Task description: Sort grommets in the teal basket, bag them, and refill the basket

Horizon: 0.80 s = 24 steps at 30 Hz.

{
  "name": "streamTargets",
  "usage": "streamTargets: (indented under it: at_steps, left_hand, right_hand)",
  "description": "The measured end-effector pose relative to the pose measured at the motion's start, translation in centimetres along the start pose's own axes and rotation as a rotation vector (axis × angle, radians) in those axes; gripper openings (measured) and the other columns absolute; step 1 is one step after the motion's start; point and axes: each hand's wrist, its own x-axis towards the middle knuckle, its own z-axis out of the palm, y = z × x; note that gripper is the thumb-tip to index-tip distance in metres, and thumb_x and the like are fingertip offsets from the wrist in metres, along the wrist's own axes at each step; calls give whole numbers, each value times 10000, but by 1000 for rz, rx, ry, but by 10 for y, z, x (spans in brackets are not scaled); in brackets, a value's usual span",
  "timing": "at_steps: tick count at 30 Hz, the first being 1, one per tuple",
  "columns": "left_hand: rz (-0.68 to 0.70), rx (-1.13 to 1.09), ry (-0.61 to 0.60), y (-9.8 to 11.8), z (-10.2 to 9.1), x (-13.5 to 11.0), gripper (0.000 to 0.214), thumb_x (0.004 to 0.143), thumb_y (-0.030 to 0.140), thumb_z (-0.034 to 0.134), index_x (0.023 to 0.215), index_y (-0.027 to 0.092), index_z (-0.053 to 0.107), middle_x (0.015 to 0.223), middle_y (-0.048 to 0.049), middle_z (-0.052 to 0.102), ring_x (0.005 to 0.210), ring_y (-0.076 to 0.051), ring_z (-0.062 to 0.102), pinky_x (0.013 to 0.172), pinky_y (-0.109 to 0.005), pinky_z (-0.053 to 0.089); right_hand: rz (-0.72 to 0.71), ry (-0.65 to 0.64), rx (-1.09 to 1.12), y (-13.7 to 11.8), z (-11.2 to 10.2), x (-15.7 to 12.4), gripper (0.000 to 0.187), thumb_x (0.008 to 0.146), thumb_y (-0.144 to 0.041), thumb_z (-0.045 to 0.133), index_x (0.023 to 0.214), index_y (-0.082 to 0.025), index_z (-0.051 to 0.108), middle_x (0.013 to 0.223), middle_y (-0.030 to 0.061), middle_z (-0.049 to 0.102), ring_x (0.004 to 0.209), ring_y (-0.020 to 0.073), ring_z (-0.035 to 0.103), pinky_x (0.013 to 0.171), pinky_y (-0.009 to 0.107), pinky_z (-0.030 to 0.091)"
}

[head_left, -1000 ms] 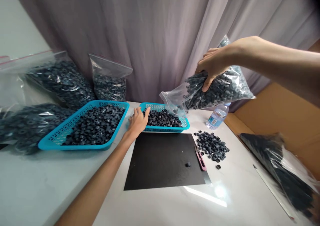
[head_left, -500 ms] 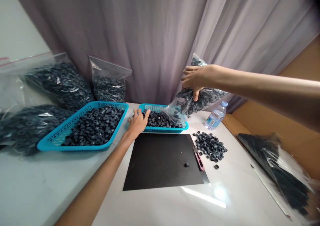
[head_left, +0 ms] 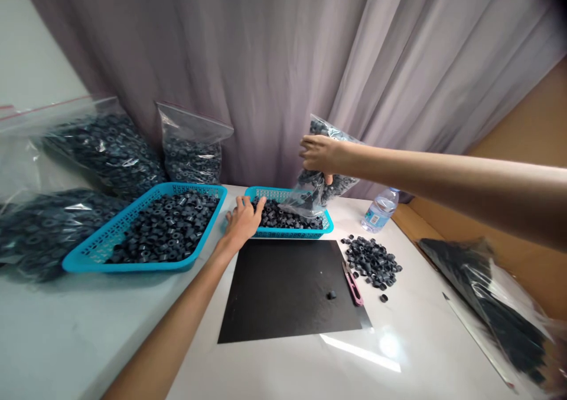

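Observation:
My right hand (head_left: 319, 153) is closed on a clear plastic bag of small dark rings (head_left: 322, 182), holding it up with its open mouth hanging down over the small blue basket (head_left: 310, 230). That basket holds a layer of the same dark rings (head_left: 279, 217). My left hand (head_left: 243, 218) rests on the basket's left rim, fingers curled over the edge. In front of the basket lies a black mat (head_left: 287, 290) with one loose ring (head_left: 331, 295) on it.
A larger blue basket (head_left: 84, 257) full of rings sits at the left, with several filled clear bags (head_left: 110, 149) behind it. A loose ring pile (head_left: 371, 259), pink snips (head_left: 353, 285) and a water bottle (head_left: 379, 210) lie right of the mat. A cardboard box (head_left: 527, 181) and a bag of dark parts (head_left: 496, 296) stand at far right.
My right hand has carried the bag left and down, from high at the right to over the small basket, and tipped its mouth downward. My left hand stayed on the rim.

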Motion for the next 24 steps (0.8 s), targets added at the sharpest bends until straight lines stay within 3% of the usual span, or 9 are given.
streamTargets:
  at_steps: [5,13,17,24]
  left_hand:
    - [-1,7,-9,3,-1,-3,664,1031,590,257,1398,96,505,1478,-267,497,1252,-450,600,1110,-604,361]
    - [-4,11,-33,-1,0,-1,662,1035,583,236,1394,98,509,1483,-255,497,1239,-431,616,1095,-566,395]
    - [-2,23,-33,0,0,-1,664,1031,584,243,1391,94,510,1480,-260,496,1243,-446,608,1104,-592,378]
    - [17,29,-27,-2,2,-1,641,1034,568,251,1364,93,525,1477,-252,508,1254,-428,606,1100,-584,390]
  right_hand:
    - [-19,-38,-52,-3,-1,3,708,752,-686,733,1267,-203,685,1310,142,665,1397,500,369,1122,670,174]
    - [40,-22,-174,15,-14,-5,589,803,-559,761,1241,-171,696,1366,128,643,1458,479,293,1153,610,206]
    - [33,-12,-159,16,-8,4,515,819,-536,756,1188,-179,724,1347,102,665,1465,460,327,1160,615,218]
    - [36,373,10,26,17,6,339,799,-539,795,872,-209,767,1102,23,769,1351,354,535,1143,536,364]
